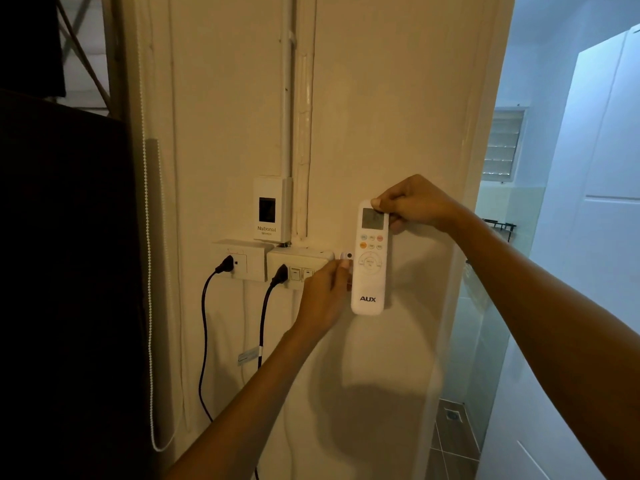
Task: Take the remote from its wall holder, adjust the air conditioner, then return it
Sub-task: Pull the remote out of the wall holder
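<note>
A white National breaker box (272, 209) sits up and left of the fingers. Below it, two black plugs (225, 264) (280, 274) occupy wall sockets just left of the fingers. A bead cord (149, 289) hangs farther left.

I'm looking at a home interior: a cream wall (398, 98) carrying plugged-in sockets (239, 259), a breaker box (272, 209), and a tiled bathroom (453, 441) showing beyond the corner.
</note>
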`<state>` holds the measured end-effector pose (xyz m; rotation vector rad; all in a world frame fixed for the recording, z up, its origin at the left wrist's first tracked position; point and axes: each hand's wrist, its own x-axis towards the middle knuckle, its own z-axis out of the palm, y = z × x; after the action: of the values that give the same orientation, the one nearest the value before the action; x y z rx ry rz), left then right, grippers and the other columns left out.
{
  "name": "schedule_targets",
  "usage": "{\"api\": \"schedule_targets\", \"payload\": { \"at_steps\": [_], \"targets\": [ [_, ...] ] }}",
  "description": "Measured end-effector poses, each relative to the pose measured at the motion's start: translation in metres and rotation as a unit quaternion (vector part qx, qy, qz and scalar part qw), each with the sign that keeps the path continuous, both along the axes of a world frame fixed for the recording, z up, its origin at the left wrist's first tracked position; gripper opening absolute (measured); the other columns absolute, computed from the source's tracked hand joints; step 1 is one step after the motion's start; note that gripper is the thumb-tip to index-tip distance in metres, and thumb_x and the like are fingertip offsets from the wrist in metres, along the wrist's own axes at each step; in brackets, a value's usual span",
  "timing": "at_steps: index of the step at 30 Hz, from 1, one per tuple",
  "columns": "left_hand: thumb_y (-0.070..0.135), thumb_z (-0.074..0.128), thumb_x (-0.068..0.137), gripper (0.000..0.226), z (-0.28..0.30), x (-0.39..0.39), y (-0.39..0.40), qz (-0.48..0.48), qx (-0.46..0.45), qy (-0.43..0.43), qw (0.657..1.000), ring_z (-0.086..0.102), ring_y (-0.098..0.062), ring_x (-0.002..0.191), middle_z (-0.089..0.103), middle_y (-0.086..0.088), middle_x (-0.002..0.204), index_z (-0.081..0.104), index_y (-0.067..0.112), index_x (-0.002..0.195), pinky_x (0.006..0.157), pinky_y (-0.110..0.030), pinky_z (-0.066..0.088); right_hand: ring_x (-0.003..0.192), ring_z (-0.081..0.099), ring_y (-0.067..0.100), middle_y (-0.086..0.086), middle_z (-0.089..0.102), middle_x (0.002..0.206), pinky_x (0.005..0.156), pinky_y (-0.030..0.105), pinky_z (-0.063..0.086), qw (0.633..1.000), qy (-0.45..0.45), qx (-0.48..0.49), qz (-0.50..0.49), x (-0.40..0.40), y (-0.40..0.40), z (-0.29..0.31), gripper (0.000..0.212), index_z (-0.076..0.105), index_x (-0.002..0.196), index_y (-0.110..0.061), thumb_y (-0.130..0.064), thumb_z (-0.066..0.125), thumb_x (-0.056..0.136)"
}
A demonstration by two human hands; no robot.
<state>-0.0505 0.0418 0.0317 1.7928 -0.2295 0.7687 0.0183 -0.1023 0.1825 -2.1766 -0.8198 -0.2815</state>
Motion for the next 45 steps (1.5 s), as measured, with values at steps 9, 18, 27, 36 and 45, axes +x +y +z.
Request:
{"api": "schedule_targets", "payload": {
  "at_steps": [9, 18, 27, 36, 45],
  "targets": [
    [0.037, 0.040, 0.091, 0.019, 0.005, -0.049, -0.010, -0.076, -0.047, 0.026, 0.996, 0.067, -0.001, 0.077, 0.067, 0.013, 0.091, 0.059, 0.035, 0.093, 0.060, -0.016, 0.055, 0.072, 0.067, 0.014, 0.011, 0.071, 0.083, 0.056, 0.015, 0.055, 0.997, 0.049, 0.021, 0.063, -0.033, -0.001, -0.009, 0.028, 0.070, 0.094, -0.001, -0.025, 0.063, 0.082],
    [0.034, 0.045, 0.089, 0.018, 0.000, -0.083, -0.021, -0.044, -0.083, 0.010, 0.996, 0.069, -0.009, 0.077, 0.069, 0.001, 0.095, 0.060, 0.024, 0.092, 0.052, -0.013, 0.051, 0.075, 0.069, 0.017, 0.010, 0.073, 0.084, 0.061, 0.019, 0.057, 0.992, 0.077, 0.067, 0.077, -0.063, -0.004, -0.023, 0.027, 0.070, 0.088, -0.005, -0.031, 0.065, 0.080],
    [0.033, 0.044, 0.089, 0.018, 0.006, -0.125, -0.029, 0.005, -0.091, -0.017, 0.996, 0.070, -0.008, 0.074, 0.069, 0.007, 0.087, 0.060, 0.023, 0.087, 0.057, -0.018, 0.056, 0.076, 0.069, 0.013, 0.002, 0.071, 0.092, 0.058, 0.021, 0.054, 0.978, 0.105, 0.159, 0.089, -0.124, -0.018, -0.064, 0.037, 0.058, 0.116, -0.016, -0.038, 0.053, 0.086],
    [0.042, 0.042, 0.084, 0.029, 0.001, -0.192, -0.025, 0.064, -0.090, -0.039, 0.993, 0.071, -0.013, 0.078, 0.071, -0.001, 0.093, 0.060, 0.023, 0.096, 0.061, -0.021, 0.058, 0.075, 0.067, 0.015, -0.005, 0.069, 0.088, 0.054, 0.021, 0.051, 0.965, 0.065, 0.207, 0.147, -0.204, -0.003, -0.115, 0.028, 0.058, 0.115, -0.018, -0.027, 0.049, 0.089],
    [0.049, 0.038, 0.080, 0.028, -0.006, -0.273, -0.004, 0.120, -0.066, -0.041, 0.990, 0.070, -0.010, 0.075, 0.069, 0.004, 0.087, 0.055, 0.030, 0.091, 0.057, -0.017, 0.056, 0.085, 0.069, 0.005, -0.015, 0.066, 0.093, 0.065, 0.022, 0.058, 0.935, 0.069, 0.294, 0.185, -0.280, 0.038, -0.138, 0.015, 0.057, 0.091, -0.037, -0.025, 0.049, 0.089]
  ]
}}
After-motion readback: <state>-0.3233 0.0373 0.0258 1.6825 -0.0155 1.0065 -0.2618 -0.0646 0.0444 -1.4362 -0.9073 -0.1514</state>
